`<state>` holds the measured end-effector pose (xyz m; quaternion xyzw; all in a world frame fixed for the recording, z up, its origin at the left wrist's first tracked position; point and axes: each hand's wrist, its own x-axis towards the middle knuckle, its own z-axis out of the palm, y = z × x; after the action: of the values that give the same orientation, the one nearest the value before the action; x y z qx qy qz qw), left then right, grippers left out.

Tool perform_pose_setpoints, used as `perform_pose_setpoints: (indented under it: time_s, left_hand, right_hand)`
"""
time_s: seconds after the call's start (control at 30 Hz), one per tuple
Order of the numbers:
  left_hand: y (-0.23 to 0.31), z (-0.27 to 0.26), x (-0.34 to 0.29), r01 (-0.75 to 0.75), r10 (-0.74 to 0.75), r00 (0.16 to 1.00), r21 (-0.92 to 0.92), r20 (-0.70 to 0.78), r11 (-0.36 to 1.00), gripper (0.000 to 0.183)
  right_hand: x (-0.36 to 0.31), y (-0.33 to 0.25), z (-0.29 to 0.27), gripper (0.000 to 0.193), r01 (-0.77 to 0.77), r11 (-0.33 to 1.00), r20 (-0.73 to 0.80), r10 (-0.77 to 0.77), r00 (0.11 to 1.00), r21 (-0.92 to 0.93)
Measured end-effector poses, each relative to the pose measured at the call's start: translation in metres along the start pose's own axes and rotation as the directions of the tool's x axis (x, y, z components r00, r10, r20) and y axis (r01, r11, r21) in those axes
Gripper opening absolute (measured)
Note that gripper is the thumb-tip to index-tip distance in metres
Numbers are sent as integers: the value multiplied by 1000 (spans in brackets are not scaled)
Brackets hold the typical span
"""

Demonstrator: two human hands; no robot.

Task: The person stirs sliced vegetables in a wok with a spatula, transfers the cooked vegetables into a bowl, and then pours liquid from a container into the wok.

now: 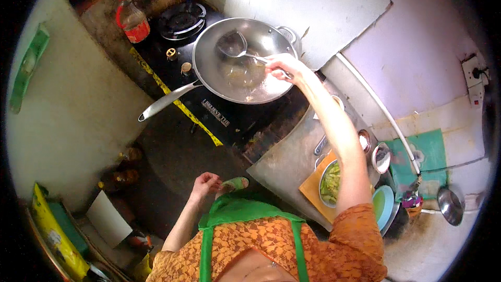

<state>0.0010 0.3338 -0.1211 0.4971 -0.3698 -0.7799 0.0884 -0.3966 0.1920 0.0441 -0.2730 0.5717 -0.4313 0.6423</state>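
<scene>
My right hand [284, 68] is closed round the handle of a metal ladle [257, 57], reaching over the right side of a large steel wok [209, 73]. The ladle's round head is inside the wok, toward its far left wall, above a shallow layer of liquid [245, 75] with some small bits in it. I cannot tell whether the head touches the metal. The wok sits on a black gas stove [209, 112], its long handle pointing to the near left. My left hand [207, 184] hangs low in front of my green apron, fingers loosely curled, and nothing shows in it.
A red-capped plastic bottle [135, 23] stands left of a second burner [181, 20]. On the right counter [284, 159], a bowl of green vegetable pieces [330, 184] rests on a wooden board [311, 185], near a light-blue basin [384, 206]. Bottles [119, 178] stand low at the left.
</scene>
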Motion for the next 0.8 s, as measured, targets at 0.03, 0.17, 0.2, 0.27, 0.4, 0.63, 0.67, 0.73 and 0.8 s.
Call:
perform_pose_setpoints:
  time_s: [0.03,0.17,0.2,0.27,0.4,0.63,0.67,0.73,0.8]
  left_hand:
    - [-13,-9,5,10,-10,999,18,-35,1000,20]
    - [-28,-14,1,82,-76,995,98,-57,992,16]
    - [-28,-13,1,100,-96,995,107,-38,989,14]
    - [-18,-1,0,54,-58,998,198,14,979,15]
    - [-4,34,22,-69,15,973,227,231,971,14]
    - [51,127,56,-158,-57,799,300,599,941,15]
    - [58,145,56,-123,-100,797,321,596,939,15]
    - [59,173,67,-191,-73,751,321,657,927,17]
    - [57,209,78,-253,-95,718,386,690,887,19]
  right_hand:
    - [-20,-1,7,14,55,993,-16,-57,998,-105]
    - [-55,26,-8,48,358,531,37,-522,852,-768]
    - [-65,38,-6,50,378,232,128,-680,721,-896]
    - [-90,49,0,51,157,92,66,-623,779,-983]
    - [-112,71,24,50,-26,76,-64,-560,826,-997]
    - [-148,131,61,29,39,362,-324,-872,367,-931]
    - [-174,154,63,22,52,449,-418,-863,284,-892]
    - [-232,204,67,12,10,683,-670,-719,185,-730]
    - [-294,267,59,5,-74,853,-850,-521,-81,-516]
